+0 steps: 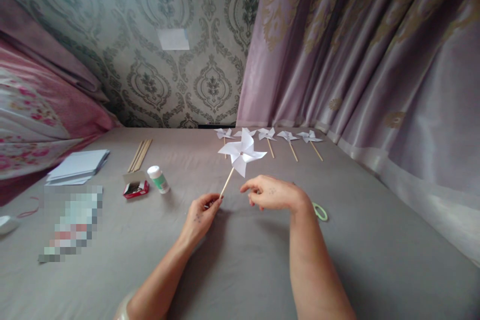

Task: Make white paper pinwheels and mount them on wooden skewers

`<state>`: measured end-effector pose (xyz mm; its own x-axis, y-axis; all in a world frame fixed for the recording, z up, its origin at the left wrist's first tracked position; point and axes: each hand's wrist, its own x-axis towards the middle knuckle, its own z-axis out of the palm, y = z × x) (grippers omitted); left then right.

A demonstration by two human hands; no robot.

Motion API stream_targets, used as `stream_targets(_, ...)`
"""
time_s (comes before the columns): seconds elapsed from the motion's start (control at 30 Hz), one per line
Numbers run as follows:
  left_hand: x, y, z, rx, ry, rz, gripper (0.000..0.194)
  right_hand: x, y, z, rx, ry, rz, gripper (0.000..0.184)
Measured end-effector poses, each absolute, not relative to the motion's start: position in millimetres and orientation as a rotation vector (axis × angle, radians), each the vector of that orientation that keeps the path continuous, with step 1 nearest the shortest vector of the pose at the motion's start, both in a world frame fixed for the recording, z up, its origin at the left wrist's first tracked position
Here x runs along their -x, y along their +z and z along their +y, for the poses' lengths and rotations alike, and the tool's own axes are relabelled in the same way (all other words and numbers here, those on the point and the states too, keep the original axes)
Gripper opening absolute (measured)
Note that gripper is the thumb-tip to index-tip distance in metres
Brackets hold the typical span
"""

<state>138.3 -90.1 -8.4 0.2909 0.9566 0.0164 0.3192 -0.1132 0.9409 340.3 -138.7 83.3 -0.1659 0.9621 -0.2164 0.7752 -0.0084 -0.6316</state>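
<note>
A white paper pinwheel (239, 156) on a thin wooden stick is held up in front of me, tilted a little to the right. My left hand (202, 212) pinches the lower part of its stick between thumb and fingers. Just right of the stick and below the paper blades, my right hand (273, 193) hovers with bent fingers apart, touching nothing. Behind it, partly hidden by my right wrist, lies a pair of scissors with a light green handle (320, 212).
Several finished pinwheels (287, 136) lie in a row at the back. Toward the left are wooden sticks (140, 155), a white-and-green glue bottle (158, 180), a small red box (135, 190) with dark contents, a paper stack (78, 166) and a blurred-out packet (73, 222).
</note>
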Motion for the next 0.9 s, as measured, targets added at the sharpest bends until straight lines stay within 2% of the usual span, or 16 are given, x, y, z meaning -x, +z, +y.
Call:
stream_targets(0.07,-139,-8,-91,-1.623,0.852,1.188,0.043,-340,84,-137,1.690,0.951,-1.952,0.034)
stream_targets(0.2,-139,-8,-92,-1.617,0.855,1.179,0.041,-347,89,-133,1.832,0.324,-1.518,0.042)
stream_targets(0.27,-140,-8,-92,-1.607,0.860,1.175,0.040,-351,88,-133,1.974,0.165,-1.433,0.050)
stream_targets(0.4,-140,-10,-90,-1.573,0.882,1.174,0.039,-348,83,-135,2.039,0.413,-1.717,0.048)
stream_targets(0.53,-139,-10,-90,-1.499,0.877,1.157,0.040,-333,82,-134,1.749,0.792,-2.038,0.044)
stream_targets(0.63,-139,-8,-92,-1.377,0.856,1.124,0.042,-321,83,-131,1.602,1.025,-2.135,0.031)
stream_targets(0.7,-140,-5,-94,-1.278,0.836,1.075,0.043,-312,82,-128,1.679,0.923,-2.099,0.026)
stream_targets(0.8,-141,-2,-94,-1.164,0.844,0.993,0.045,-295,76,-123,1.898,0.526,-1.895,0.027)
stream_targets(0.9,-142,-1,-93,-1.106,0.874,0.948,0.045,-278,68,-118,1.979,0.493,-1.801,0.030)
